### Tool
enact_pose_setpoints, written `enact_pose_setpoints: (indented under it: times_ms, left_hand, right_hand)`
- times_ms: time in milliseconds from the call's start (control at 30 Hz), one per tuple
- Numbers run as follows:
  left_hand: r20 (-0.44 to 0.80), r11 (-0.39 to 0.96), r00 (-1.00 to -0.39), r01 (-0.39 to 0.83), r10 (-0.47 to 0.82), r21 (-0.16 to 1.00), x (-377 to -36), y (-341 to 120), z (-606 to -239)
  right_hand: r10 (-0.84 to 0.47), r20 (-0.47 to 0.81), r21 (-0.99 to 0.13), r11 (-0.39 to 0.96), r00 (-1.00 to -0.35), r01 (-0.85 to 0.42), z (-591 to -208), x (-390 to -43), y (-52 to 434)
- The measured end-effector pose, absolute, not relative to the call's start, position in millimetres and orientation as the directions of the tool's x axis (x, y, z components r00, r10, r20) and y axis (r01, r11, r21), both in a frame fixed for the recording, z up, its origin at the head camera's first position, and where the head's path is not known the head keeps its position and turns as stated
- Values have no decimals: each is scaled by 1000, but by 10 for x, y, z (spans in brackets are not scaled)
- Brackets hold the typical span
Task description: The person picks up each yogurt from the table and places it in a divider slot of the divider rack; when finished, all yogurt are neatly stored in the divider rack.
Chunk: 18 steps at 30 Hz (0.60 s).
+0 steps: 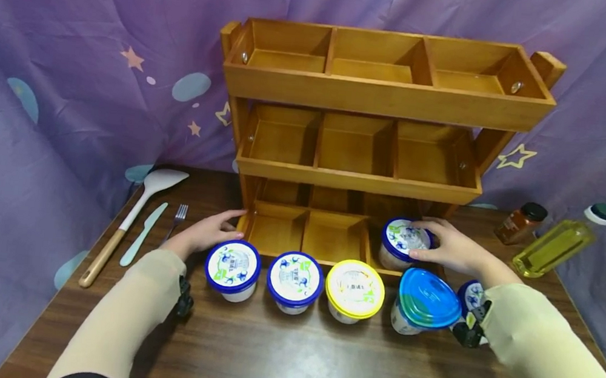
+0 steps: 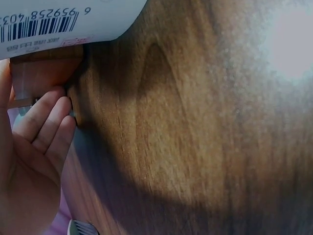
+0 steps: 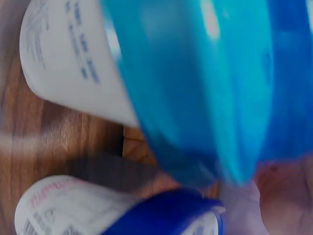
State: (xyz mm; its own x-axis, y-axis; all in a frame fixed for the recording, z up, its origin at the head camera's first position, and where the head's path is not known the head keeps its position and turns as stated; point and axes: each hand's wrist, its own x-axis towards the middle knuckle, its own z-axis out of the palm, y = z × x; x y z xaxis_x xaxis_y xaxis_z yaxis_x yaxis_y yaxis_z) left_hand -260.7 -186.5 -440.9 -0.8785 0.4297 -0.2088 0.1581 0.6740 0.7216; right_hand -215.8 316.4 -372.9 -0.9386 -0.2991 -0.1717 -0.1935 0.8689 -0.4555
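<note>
The right hand (image 1: 453, 247) curls its fingers and thumb around a blue-lidded cup (image 1: 403, 242), gripping it from the right side. That cup sits upright in the right-hand compartment of the lowest tier of a wooden rack (image 1: 378, 93), at the front of the shelf. The right wrist view is blurred: it shows a blue lid and white cup walls up close, with only a sliver of the hand at the edge.

The left hand (image 1: 210, 232) lies flat with straight, relaxed fingers; its fingertips touch the left front corner of the rack's lowest tier, and it holds nothing. In the left wrist view the fingers (image 2: 46, 122) rest against the wooden corner, with a white cup bearing a barcode just above.

Just in front of the rack, on the dark wooden table (image 1: 292, 358), stands a row of cups: two with blue-rimmed lids (image 1: 232, 267) (image 1: 295, 279), one yellow-lidded cup (image 1: 355, 289), and a larger tub with a turquoise lid (image 1: 426, 301). Another blue-lidded cup (image 1: 470, 295) peeks out behind the right sleeve.

Left of the rack lie a white spatula (image 1: 133, 215), a pale knife (image 1: 143, 233) and a fork (image 1: 176, 218). At the far right stand a brown spice jar (image 1: 521, 223) and a tilted oil bottle (image 1: 560, 244). A purple star-patterned cloth (image 1: 73, 69) hangs behind.
</note>
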Motion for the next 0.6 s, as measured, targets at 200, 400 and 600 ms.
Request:
enact_pose_setpoints:
  times_ms: [200,400,600]
  left_hand:
    - [-205,662,-878,155,433,734,-2603,-1870,-4418]
    - [-193,655,-876,169,443,737,-2617,-1850,-4412]
    - [-204,656,-874,159,440,738,-2596,-1879,-4404]
  right_hand:
    - [-277,-179,-461,871,-944,-168,-3640,-2058,3324]
    - [-264,-189,-501,854,-946,-138,-3569,-1900,3544]
    - [-265,-195,-505,853,-944,-135,-3636,-1708,3727]
